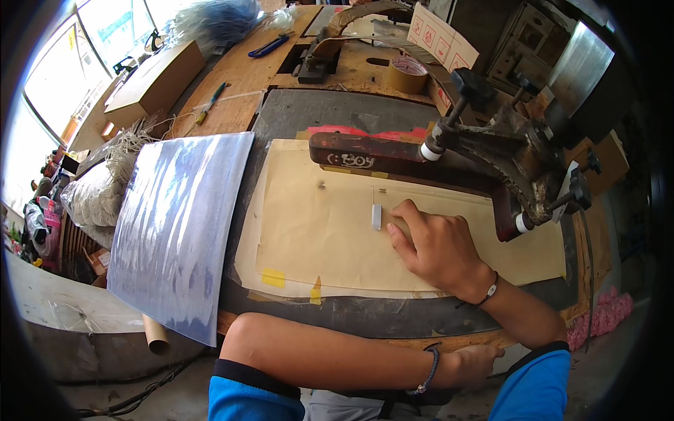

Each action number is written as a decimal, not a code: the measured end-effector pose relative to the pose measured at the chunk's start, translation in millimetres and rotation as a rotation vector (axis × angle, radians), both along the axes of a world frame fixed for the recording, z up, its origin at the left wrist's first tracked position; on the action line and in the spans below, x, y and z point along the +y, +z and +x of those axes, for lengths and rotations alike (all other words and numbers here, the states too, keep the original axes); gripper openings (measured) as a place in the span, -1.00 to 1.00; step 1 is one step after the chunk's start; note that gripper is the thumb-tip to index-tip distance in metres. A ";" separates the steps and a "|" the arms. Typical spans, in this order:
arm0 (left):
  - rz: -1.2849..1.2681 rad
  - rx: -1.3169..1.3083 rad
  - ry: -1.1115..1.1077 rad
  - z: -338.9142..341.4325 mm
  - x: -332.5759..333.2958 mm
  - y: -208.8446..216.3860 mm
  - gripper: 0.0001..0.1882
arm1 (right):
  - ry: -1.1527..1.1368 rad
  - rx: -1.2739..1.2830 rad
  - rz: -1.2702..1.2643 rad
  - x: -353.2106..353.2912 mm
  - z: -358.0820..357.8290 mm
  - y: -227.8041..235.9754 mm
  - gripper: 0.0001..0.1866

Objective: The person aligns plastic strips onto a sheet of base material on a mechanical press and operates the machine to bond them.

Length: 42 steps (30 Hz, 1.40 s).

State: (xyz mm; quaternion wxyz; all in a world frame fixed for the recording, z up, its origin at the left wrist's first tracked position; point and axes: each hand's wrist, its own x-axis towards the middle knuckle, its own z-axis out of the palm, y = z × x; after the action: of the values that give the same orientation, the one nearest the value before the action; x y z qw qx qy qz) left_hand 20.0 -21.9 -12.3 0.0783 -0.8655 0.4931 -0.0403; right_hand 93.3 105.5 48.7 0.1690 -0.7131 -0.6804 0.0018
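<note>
My right hand (442, 252) is over the cream sheet (316, 231). Its thumb and bent index finger are apart, with nothing visible between them; the other fingers curl under. Just left of the fingertips, a small whitish rectangular piece (376, 217) lies upright on the sheet. My left forearm reaches across the front of the work surface. At its end my left hand (474, 363) is closed beside the table's front edge, below my right forearm. A pale thing (507, 358) shows by its fingers, mostly hidden by the right arm. Yellow tape (273, 278) marks the sheet's near edge.
A dark metal machine arm (407, 156) with black knobs extends over the sheet's far side. Stacked clear plastic sheets (179, 224) overhang the table at left. Farther back are a tape roll (408, 75), a cutter (210, 103), a blue-handled tool (269, 45) and a cardboard box (154, 84).
</note>
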 end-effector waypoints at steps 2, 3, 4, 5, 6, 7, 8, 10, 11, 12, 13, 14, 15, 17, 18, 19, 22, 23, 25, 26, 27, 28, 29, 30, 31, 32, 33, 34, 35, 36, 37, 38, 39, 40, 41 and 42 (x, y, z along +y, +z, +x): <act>0.006 0.003 -0.008 0.3 2.9 3.2 -0.77 | 0.005 0.007 0.003 0.5 0.0 0.2 -0.75; 0.014 0.005 -0.018 0.8 4.3 5.0 -0.77 | 0.008 0.011 0.005 0.8 -0.1 0.6 -0.75; 0.022 0.006 -0.030 1.7 2.7 3.0 -0.77 | 0.009 0.014 0.007 0.8 0.0 0.6 -0.75; 0.008 0.006 -0.025 1.7 1.1 0.9 -0.77 | 0.008 0.010 0.013 0.7 0.3 0.2 -0.76; -0.005 0.006 -0.019 1.6 -0.4 -1.3 -0.77 | 0.007 0.006 0.019 0.6 0.8 -0.4 -0.76; -0.011 0.009 -0.016 1.6 -1.0 -1.9 -0.77 | 0.010 0.002 0.025 0.8 0.3 -0.5 -0.76; -0.017 0.012 -0.013 1.9 -1.6 -2.5 -0.77 | 0.013 0.003 0.024 0.9 -0.1 -0.1 -0.76; -0.013 0.018 -0.017 2.4 -1.4 -2.5 -0.77 | 0.018 0.005 0.020 1.2 -0.3 0.8 -0.76; -0.008 0.016 -0.019 2.5 -0.7 -1.9 -0.77 | 0.017 0.004 0.020 1.1 -0.1 0.5 -0.77; 0.000 0.007 -0.018 1.9 -0.2 -1.4 -0.77 | 0.017 0.004 0.020 1.1 0.3 0.1 -0.77; 0.010 0.001 -0.022 1.8 0.0 -0.4 -0.77 | 0.015 0.003 0.019 0.7 0.6 -0.1 -0.77; 0.021 -0.005 -0.026 1.9 0.3 0.5 -0.77 | 0.015 0.003 0.019 0.5 0.6 0.1 -0.77; 0.034 -0.006 -0.034 2.3 0.5 1.7 -0.77 | 0.014 0.004 0.019 0.3 0.6 0.7 -0.77; 0.040 -0.004 -0.035 3.5 -1.6 -0.8 -0.77 | 0.016 0.001 0.020 0.6 0.2 0.7 -0.77; 0.032 -0.001 -0.031 3.6 -2.6 -2.2 -0.77 | 0.015 -0.003 0.019 0.8 0.0 0.4 -0.77; 0.029 0.001 -0.030 3.6 -2.3 -2.1 -0.77 | 0.014 -0.006 0.018 0.8 0.1 -0.1 -0.77; 0.029 0.009 -0.031 3.5 -0.8 -0.5 -0.77 | 0.012 0.000 0.023 0.9 0.6 -0.7 -0.77; 0.030 0.010 -0.033 3.3 0.1 0.8 -0.77 | 0.011 -0.002 0.026 0.7 1.1 -1.1 -0.77; 0.029 0.007 -0.029 2.5 1.1 1.8 -0.77 | 0.011 -0.005 0.034 1.0 1.3 -1.7 -0.77; 0.028 0.004 -0.026 2.1 1.2 1.7 -0.77 | 0.011 -0.004 0.032 1.4 0.9 -1.5 -0.77; 0.025 0.000 -0.022 1.9 1.7 1.3 -0.76 | 0.012 -0.003 0.029 1.8 0.4 -1.1 -0.77; 0.021 -0.005 -0.021 2.0 0.6 -0.8 -0.76 | 0.010 -0.002 0.026 1.9 0.5 -1.1 -0.76; 0.019 -0.006 -0.018 2.1 -0.9 -2.5 -0.76 | 0.009 -0.002 0.028 1.9 0.7 -1.5 -0.76; 0.017 -0.007 -0.015 2.2 -2.6 -3.9 -0.76 | 0.009 -0.002 0.030 1.9 1.1 -1.9 -0.76; 0.016 -0.008 -0.016 2.6 -3.0 -4.4 -0.76 | 0.009 -0.002 0.033 1.8 1.1 -2.0 -0.76; 0.014 -0.009 -0.018 3.0 -3.4 -4.9 -0.76 | 0.007 -0.001 0.028 1.7 1.0 -1.9 -0.76; 0.011 -0.009 -0.024 3.3 -3.7 -5.4 -0.76 | 0.005 0.001 0.024 1.4 0.7 -1.7 -0.76; 0.014 -0.011 -0.027 3.2 -2.8 -4.2 -0.76 | 0.002 0.003 0.019 1.2 1.0 -2.1 -0.75; 0.018 -0.013 -0.029 2.9 -2.1 -3.0 -0.76 | 0.005 0.000 0.036 1.2 1.2 -2.4 -0.76; 0.027 -0.018 -0.027 1.7 -1.9 -1.7 -0.76 | 0.007 -0.002 0.053 1.3 1.3 -2.8 -0.76; 0.015 -0.006 -0.021 0.0 -1.1 0.5 -0.76 | 0.010 -0.004 0.068 1.2 1.0 -2.5 -0.77; 0.005 0.005 -0.013 -1.1 1.2 1.4 -0.75 | 0.016 0.006 0.067 1.7 1.4 -3.0 -0.77; -0.024 0.033 -0.001 -2.1 4.0 1.6 -0.74 | 0.021 0.016 0.066 2.8 2.4 -4.4 -0.78; -0.045 0.056 0.005 -3.2 7.7 5.6 -0.73 | 0.021 0.022 0.073 3.1 3.8 -3.1 -0.79; -0.048 0.073 -0.002 -4.0 11.2 9.5 -0.73 | 0.003 0.048 0.081 2.0 4.3 -2.1 -0.81; -0.051 0.090 -0.008 -4.6 14.7 13.2 -0.73 | -0.015 0.074 0.089 0.4 4.5 -1.8 -0.82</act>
State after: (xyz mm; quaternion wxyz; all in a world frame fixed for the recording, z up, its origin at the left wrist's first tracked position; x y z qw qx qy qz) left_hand 15.4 -7.1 0.9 0.0340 -0.8662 0.4983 -0.0143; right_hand 97.8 105.9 46.9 0.2254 -0.7095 -0.6676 -0.0033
